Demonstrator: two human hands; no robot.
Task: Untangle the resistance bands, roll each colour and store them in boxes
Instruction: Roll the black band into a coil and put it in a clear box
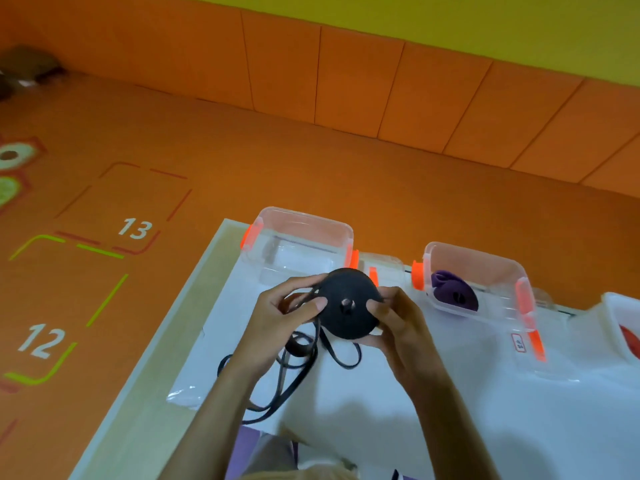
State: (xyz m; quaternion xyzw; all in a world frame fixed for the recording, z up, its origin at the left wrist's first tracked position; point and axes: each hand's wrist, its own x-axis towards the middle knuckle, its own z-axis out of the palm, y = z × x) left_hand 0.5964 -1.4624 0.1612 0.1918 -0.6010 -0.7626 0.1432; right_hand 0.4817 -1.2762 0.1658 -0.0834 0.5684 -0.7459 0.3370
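A black resistance band is wound into a thick round roll held up above the white table. My left hand pinches the roll's left side, thumb on its face. My right hand grips its right and lower edge. The band's loose black tail hangs down in loops onto the table. Behind the roll stands a clear box with orange clips and nothing visible inside. To the right a second clear box holds a rolled purple band. A third box at the right edge shows something red.
The table's pale wooden edge runs along the left, with an orange floor mat bearing the numbers 12 and 13 beyond it. An orange padded wall stands behind. A purple item lies at the near table edge.
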